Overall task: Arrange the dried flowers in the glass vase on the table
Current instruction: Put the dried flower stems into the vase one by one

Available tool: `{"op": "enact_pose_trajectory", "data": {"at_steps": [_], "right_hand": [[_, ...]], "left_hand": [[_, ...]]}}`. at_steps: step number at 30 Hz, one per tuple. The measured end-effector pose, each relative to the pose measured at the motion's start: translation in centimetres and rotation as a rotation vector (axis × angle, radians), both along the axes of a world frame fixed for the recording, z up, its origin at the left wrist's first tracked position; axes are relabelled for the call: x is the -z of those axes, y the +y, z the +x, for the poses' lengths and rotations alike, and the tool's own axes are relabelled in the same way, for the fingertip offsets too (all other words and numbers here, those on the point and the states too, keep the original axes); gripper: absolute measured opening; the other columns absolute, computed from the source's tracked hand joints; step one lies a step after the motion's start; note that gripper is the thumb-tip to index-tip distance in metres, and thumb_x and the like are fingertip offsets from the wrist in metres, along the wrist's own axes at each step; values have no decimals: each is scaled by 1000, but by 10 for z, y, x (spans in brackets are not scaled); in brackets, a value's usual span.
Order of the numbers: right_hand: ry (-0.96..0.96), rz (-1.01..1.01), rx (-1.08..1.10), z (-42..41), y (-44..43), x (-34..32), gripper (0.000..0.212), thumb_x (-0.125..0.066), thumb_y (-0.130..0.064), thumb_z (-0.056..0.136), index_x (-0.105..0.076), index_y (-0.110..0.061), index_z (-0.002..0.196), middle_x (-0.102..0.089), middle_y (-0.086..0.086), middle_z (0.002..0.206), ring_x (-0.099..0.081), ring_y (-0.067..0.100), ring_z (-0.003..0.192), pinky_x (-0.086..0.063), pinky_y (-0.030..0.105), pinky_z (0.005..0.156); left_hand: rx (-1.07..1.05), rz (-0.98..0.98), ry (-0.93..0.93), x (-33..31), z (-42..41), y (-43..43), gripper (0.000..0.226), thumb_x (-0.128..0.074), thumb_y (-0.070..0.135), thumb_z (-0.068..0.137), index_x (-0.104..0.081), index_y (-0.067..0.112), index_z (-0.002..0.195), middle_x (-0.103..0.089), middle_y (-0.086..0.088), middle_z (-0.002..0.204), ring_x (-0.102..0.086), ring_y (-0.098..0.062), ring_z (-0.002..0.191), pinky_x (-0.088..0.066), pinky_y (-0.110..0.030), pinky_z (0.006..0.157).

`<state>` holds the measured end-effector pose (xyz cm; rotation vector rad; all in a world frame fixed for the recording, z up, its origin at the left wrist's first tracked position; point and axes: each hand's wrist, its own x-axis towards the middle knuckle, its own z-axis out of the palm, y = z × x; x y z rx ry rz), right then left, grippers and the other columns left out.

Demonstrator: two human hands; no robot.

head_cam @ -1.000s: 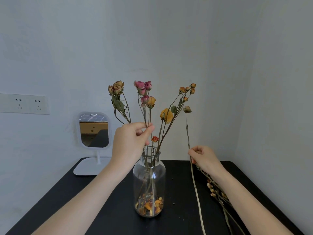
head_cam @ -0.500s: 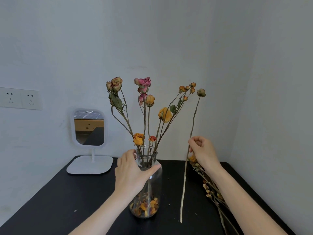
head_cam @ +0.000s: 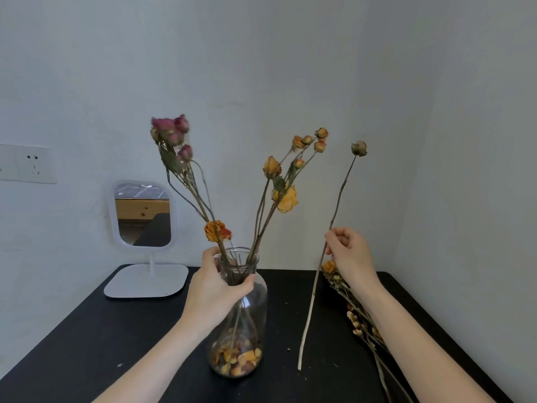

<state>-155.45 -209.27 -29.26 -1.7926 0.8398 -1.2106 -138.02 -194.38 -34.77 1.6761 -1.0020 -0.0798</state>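
Left of the vase (head_cam: 253,314), mirror (head_cam: 143,213) and socket (head_cam: 32,164).

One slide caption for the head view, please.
Left hand grips the glass vase; right hand pinches one dried rose stem beside it.

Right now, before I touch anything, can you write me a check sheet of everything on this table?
Surface: black table, a few crumbs.
Job's things: glass vase holds dried flowers, loose petals at its bottom; single stem held outside it; a bundle lies at the right.
Clutter: white mirror on stand, back left.
Grips: left hand holds vase neck; right hand pinches the single stem.
Cables: nothing seen.
Surroundings: white walls, wall socket on left.
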Motion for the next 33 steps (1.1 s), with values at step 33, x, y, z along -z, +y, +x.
{"op": "enact_pose_trajectory", "data": {"at_steps": [33], "right_hand": [[-2,27,-34,10,10,6,6,-51,-22,93,-57,-20,93,-56,-3,69,-53,6,64,-40,17,62]], "left_hand": [[76,45,72,0,10,11,111,-83,47,55,-18,31,144,-55,6,129,-52,-13,117,-42,-33,96]]}}
